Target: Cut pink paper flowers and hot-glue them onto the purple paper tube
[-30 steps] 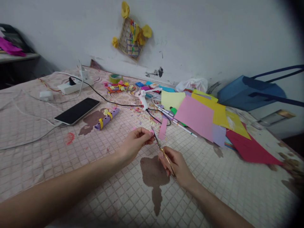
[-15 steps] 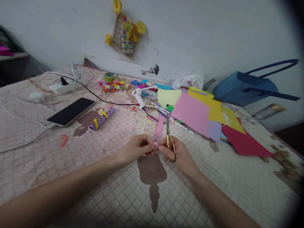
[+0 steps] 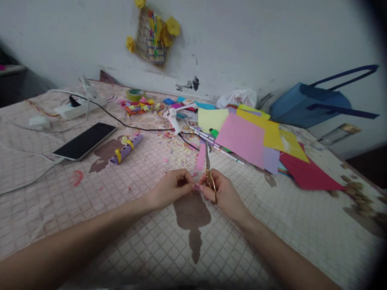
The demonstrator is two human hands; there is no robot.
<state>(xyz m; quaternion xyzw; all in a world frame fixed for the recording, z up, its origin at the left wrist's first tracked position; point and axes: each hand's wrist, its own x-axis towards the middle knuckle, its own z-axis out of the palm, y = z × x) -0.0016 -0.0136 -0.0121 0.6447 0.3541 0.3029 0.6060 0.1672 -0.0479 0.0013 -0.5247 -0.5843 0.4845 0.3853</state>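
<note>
My left hand (image 3: 177, 187) pinches a tiny piece of pink paper (image 3: 198, 186) between thumb and forefinger. Close against it, my right hand (image 3: 222, 191) has its thumb and fingertip at the other side of the same piece. A pair of gold-handled scissors (image 3: 208, 171) also sits in my right hand, its blades pointing away from me and a handle loop around the fingers. Just beyond the fingertips lies a pink paper strip (image 3: 200, 158). To the left rests a rolled purple paper tube (image 3: 126, 149) with yellow bands.
A white glue gun (image 3: 173, 121) stands behind the hands among paper scraps. Coloured sheets (image 3: 242, 137) are piled at right, near a blue bag (image 3: 311, 105). At left are a phone (image 3: 85, 141), a power strip (image 3: 80, 108) and cables. Green tape (image 3: 136, 95) lies at the back.
My right hand has come closer to the left, and its fingertips now meet at the pink piece. The scissors tilt more to the left. The view has shifted slightly.
</note>
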